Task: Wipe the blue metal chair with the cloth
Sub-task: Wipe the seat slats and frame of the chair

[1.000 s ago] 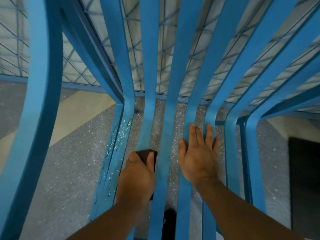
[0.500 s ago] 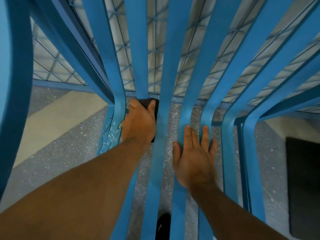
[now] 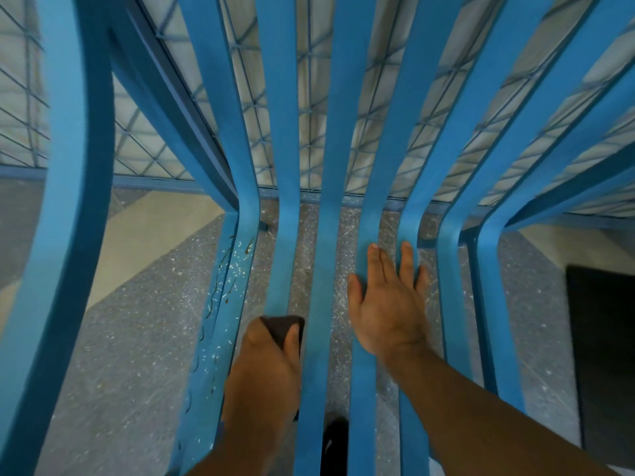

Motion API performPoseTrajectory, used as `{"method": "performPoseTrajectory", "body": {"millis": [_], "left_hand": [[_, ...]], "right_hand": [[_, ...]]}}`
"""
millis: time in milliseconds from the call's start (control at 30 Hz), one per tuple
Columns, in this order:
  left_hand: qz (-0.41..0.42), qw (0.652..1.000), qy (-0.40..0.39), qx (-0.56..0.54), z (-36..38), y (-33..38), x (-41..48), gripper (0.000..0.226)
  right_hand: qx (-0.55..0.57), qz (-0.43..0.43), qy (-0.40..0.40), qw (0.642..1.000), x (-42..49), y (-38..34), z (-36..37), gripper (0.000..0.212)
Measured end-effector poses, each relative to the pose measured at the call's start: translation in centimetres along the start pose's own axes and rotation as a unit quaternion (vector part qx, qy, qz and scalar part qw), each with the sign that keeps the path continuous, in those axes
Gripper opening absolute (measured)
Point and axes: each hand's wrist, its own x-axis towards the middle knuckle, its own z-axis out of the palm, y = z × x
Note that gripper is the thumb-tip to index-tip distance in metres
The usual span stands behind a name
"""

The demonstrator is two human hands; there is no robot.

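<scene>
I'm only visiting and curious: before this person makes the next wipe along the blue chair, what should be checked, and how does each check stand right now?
1. Cloth held firmly: ok. The left hand grips the dark cloth.
2. Cloth on the metal: ok. It lies on a seat slat of the blue chair.
3. Chair steadied: ok. The right hand rests flat across two slats, fingers straight.
4. Seat clean: not ok. Pale specks cover the slat left of the cloth.
5. Cloth damp or clean enough: cannot tell.
</scene>
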Motion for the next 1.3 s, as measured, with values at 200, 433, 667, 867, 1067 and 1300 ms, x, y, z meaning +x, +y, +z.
{"method": "performPoseTrajectory", "body": {"millis": [200, 433, 667, 867, 1067, 1300], "left_hand": [[-0.004, 1.0, 0.001, 0.009, -0.1, -0.4, -0.8, 0.035], [0.027, 0.999, 0.002, -0.023, 0.3, 4.7, 6.6, 0.034], [0.046, 0.999, 0.022, -0.009, 1.0, 6.9, 10.3, 0.044], [0.052, 0.998, 0.03, -0.027, 0.5, 2.8, 4.6, 0.042], [0.028, 0.997, 0.045, -0.061, 0.4, -1.2, 0.5, 0.049], [0.071, 0.987, -0.072, -0.122, -1.3, -2.1, -1.7, 0.061]], "right_hand": [[-0.007, 0.003, 0.035, 0.999, -0.2, -0.1, 0.7, 0.066], [-0.017, -0.009, 0.031, 0.999, -0.2, 0.2, 0.9, 0.067], [-0.009, -0.011, 0.03, 0.999, 0.0, 0.3, 0.8, 0.066], [-0.014, -0.009, 0.018, 1.0, 0.1, 0.4, 0.8, 0.069], [-0.018, -0.002, -0.004, 1.0, 0.0, 0.4, 0.6, 0.065], [0.122, -0.097, 0.075, 0.985, -5.5, -3.1, 0.7, 0.05]]}}
